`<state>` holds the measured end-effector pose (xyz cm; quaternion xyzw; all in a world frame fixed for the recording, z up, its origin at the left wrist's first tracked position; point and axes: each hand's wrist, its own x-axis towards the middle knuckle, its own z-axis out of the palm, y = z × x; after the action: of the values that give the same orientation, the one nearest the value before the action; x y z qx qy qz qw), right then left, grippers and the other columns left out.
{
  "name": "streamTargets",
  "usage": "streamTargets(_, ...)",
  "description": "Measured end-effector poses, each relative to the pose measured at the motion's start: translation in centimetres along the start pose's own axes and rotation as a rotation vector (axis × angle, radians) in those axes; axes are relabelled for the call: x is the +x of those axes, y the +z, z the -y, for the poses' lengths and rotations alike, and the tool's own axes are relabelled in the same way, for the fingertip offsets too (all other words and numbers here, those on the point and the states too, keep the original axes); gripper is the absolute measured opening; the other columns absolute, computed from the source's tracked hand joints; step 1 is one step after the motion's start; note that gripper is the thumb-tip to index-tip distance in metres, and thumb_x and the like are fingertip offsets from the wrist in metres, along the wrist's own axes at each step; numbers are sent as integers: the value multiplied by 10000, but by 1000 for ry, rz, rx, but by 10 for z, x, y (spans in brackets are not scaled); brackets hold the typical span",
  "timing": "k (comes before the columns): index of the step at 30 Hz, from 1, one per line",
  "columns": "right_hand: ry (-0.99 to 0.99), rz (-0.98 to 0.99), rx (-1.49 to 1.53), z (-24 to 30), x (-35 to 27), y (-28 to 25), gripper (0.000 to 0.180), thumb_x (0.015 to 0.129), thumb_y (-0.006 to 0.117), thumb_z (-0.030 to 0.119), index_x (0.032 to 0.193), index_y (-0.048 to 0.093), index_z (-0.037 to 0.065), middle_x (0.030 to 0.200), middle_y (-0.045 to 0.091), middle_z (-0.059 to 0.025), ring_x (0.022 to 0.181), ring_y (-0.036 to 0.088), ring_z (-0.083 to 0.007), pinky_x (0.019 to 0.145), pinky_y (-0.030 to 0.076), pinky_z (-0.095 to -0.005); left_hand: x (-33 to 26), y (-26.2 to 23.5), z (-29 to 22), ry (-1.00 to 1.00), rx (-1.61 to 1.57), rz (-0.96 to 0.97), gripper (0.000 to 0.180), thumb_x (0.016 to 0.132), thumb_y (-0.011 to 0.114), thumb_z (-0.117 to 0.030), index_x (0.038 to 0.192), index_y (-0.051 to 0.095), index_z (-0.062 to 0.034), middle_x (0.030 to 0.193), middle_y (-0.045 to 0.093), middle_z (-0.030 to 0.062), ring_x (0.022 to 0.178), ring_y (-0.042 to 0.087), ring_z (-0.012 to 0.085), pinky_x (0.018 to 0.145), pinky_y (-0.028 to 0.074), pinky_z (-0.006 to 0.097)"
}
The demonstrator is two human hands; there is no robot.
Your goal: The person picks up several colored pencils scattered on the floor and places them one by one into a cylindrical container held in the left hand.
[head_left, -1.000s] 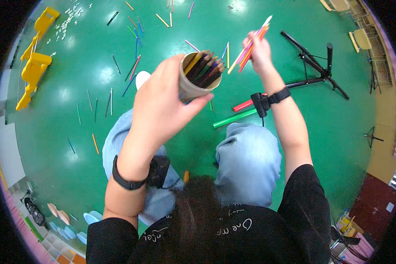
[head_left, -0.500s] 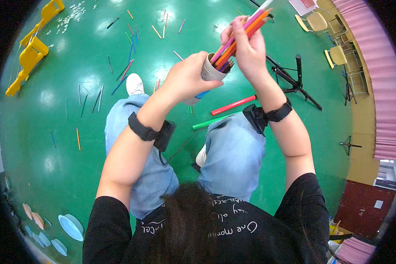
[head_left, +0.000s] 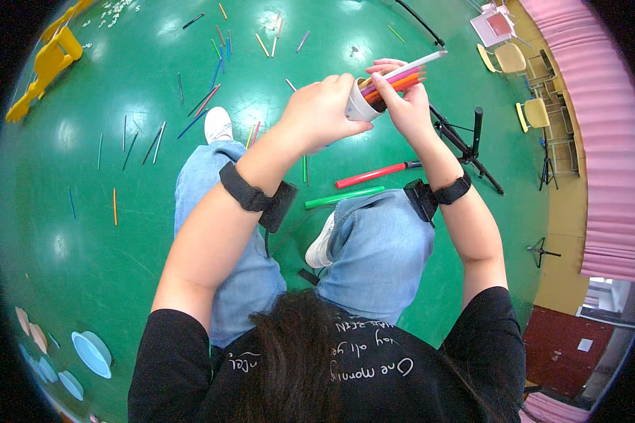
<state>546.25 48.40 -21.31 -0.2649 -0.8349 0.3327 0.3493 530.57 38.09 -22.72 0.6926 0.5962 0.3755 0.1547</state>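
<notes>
In front of me, my left hand (head_left: 321, 109) is wrapped round a white cylindrical pencil cup (head_left: 360, 108), which tilts with its mouth to the right. A bundle of colored pencils (head_left: 406, 76) in orange, pink, purple and other colors sticks out of the mouth, one long white one reaching farthest. The fingers of my right hand (head_left: 407, 109) close round this bundle just outside the rim. How deep the pencils sit in the cup is hidden.
Loose colored pencils (head_left: 115, 206) lie scattered over the green floor, mostly left and ahead. Between my knees and hands rest a red tube (head_left: 370, 174) and a green tube (head_left: 344, 198). A black tripod (head_left: 469, 151) stands right; blue bowls (head_left: 92, 354) lie lower left.
My right hand has come down toward the cup with the pencils, which now stick out less and lean more to the right. The cup has shifted slightly right.
</notes>
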Motion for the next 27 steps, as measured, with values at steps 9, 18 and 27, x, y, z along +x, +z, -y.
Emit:
streamTargets(9, 167, 46, 19, 3, 3, -9, 241, 868, 618, 223, 1054, 622, 69, 1075, 600, -58, 1006, 571, -156, 835, 466, -317, -2, 1, 4, -35, 35, -15, 548, 644, 750, -399, 964, 522, -15, 941, 605, 173, 852, 617, 331, 726, 505, 413)
streamTargets(18, 8, 252, -426, 7, 24, -51, 329, 887, 597, 274, 1160, 548, 98, 1149, 540, -64, 1111, 495, -193, 875, 434, -326, 4, 2, 25, -73, 91, -110, 553, 652, 739, -412, 968, 521, -14, 936, 610, 177, 837, 625, 335, 708, 514, 418)
streamTargets(27, 24, 136, -355, -49, 138, -52, 286, 861, 594, 222, 1056, 562, 14, 906, 616, -91, 839, 590, -192, 758, 480, -304, 0, -30, 57, -238, 216, -267, 587, 665, 731, -469, 1014, 546, -36, 934, 629, 173, 869, 624, 318, 730, 501, 402)
